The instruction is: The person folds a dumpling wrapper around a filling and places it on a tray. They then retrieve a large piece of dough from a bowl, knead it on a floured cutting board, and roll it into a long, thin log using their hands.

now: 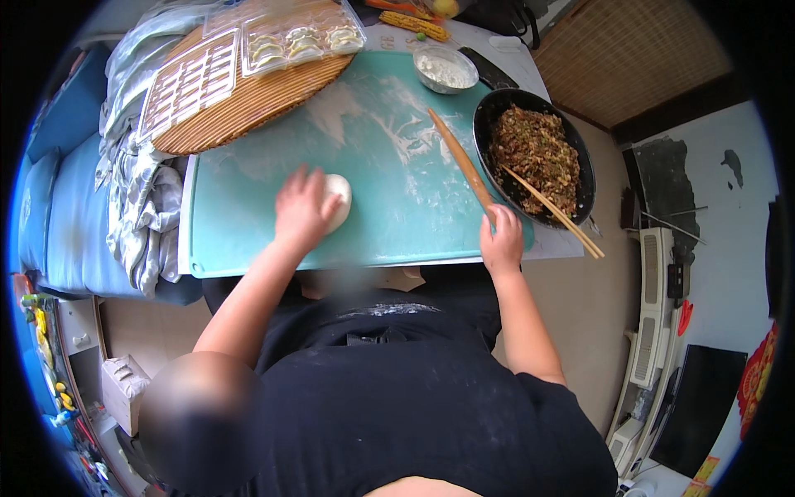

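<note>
On the teal mat [389, 232], my left hand [302, 207] has its thumb over a thick white piece of dough [337, 211]. The fingers lie along the dough's left side and are a little blurred; part of the dough is hidden under the hand. My right hand [501, 238] is closed round the near end of a wooden rolling pin [457, 156], which slants away to the far left. Just right of the pin stands a black pan [589, 170] of minced filling [537, 149], with chopsticks [553, 209] resting across it.
A bowl of flour [447, 68] stands at the far edge. Behind it are a dark-bladed knife [489, 68] and corn cobs [414, 25]. At far left, a round slatted board [273, 99] bears an empty plastic tray [190, 83] and another with dumplings [302, 45]. Loose flour dusts the mat.
</note>
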Demonstrator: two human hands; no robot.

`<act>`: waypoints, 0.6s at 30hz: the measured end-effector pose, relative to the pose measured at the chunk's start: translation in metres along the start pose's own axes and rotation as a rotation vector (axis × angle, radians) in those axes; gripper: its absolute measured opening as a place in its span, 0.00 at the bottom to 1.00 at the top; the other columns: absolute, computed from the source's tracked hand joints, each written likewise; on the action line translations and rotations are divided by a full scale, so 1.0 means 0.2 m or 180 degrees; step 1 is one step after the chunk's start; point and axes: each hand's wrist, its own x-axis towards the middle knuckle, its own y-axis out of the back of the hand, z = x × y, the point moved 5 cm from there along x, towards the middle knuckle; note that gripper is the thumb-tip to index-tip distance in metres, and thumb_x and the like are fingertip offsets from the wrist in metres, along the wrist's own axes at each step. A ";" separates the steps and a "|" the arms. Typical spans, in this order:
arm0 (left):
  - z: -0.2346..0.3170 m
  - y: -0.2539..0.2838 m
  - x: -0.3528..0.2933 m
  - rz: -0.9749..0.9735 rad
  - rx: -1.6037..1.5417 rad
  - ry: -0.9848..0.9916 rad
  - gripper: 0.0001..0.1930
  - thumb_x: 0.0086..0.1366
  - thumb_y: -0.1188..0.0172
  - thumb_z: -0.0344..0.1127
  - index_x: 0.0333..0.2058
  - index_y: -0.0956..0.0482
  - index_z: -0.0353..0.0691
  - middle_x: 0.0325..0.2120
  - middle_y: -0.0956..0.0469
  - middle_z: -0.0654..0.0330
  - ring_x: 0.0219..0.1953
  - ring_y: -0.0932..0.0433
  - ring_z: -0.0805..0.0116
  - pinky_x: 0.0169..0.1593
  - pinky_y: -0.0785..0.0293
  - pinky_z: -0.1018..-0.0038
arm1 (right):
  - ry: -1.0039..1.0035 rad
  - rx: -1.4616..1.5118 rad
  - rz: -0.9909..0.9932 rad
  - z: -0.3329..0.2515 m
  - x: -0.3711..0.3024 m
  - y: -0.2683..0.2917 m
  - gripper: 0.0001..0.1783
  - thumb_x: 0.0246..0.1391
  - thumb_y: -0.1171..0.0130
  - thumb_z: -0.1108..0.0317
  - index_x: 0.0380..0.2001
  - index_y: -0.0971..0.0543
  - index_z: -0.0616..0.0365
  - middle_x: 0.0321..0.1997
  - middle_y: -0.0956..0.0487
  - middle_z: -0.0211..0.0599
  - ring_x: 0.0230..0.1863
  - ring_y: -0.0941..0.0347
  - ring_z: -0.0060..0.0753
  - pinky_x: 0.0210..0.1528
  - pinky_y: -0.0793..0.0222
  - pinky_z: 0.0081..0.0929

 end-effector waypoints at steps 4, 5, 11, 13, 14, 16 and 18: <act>0.19 0.04 0.01 -0.0646 0.0814 -0.0698 0.40 0.56 0.48 0.60 0.61 0.45 0.41 0.62 0.47 0.47 0.63 0.48 0.45 0.63 0.49 0.57 | -0.0045 -0.0443 0.0031 0.09 -0.06 -0.07 0.19 0.51 0.45 0.66 0.46 0.29 0.61 0.48 0.28 0.45 0.49 0.33 0.50 0.53 0.38 0.40; 0.19 0.05 0.03 -0.0756 0.0855 -0.0826 0.41 0.56 0.48 0.61 0.61 0.45 0.40 0.62 0.48 0.47 0.64 0.49 0.46 0.63 0.49 0.57 | -0.0158 -0.0499 -0.0020 0.10 -0.06 -0.08 0.20 0.50 0.45 0.66 0.47 0.29 0.61 0.49 0.28 0.45 0.50 0.34 0.50 0.54 0.39 0.40; 0.19 -0.04 0.09 -0.1036 0.0848 -0.0787 0.46 0.57 0.53 0.64 0.62 0.51 0.31 0.64 0.54 0.44 0.67 0.58 0.48 0.66 0.58 0.57 | -0.0438 -0.0507 -0.0415 0.11 0.03 -0.17 0.24 0.48 0.44 0.67 0.50 0.31 0.59 0.47 0.28 0.45 0.47 0.32 0.50 0.52 0.36 0.39; 0.19 -0.05 0.03 -0.0658 0.0896 -0.0923 0.44 0.58 0.52 0.62 0.61 0.51 0.30 0.64 0.54 0.44 0.67 0.58 0.48 0.66 0.58 0.58 | -0.0642 -0.0346 -0.0640 0.04 0.05 -0.15 0.24 0.48 0.45 0.68 0.51 0.32 0.59 0.45 0.28 0.44 0.44 0.31 0.48 0.48 0.34 0.37; 0.18 -0.05 0.02 -0.0705 0.0669 -0.0989 0.44 0.59 0.52 0.61 0.62 0.51 0.31 0.64 0.54 0.44 0.67 0.58 0.49 0.66 0.58 0.58 | -0.0715 -0.0179 -0.0714 -0.01 0.04 -0.12 0.24 0.48 0.45 0.69 0.51 0.32 0.59 0.44 0.28 0.43 0.43 0.30 0.45 0.46 0.32 0.36; 0.15 -0.01 0.02 -0.0786 0.0189 -0.1108 0.42 0.60 0.51 0.58 0.62 0.50 0.32 0.64 0.53 0.45 0.67 0.57 0.49 0.66 0.58 0.59 | -0.0965 0.1148 -0.0807 -0.04 0.01 -0.13 0.23 0.49 0.45 0.71 0.51 0.33 0.57 0.40 0.28 0.40 0.39 0.29 0.39 0.41 0.31 0.33; 0.01 0.03 0.00 0.0048 -0.1074 -0.0938 0.36 0.59 0.46 0.48 0.61 0.46 0.34 0.62 0.48 0.45 0.65 0.51 0.47 0.66 0.55 0.59 | -0.1322 0.3493 -0.0834 -0.05 -0.02 -0.18 0.22 0.50 0.45 0.73 0.50 0.33 0.56 0.34 0.29 0.36 0.33 0.29 0.31 0.36 0.30 0.30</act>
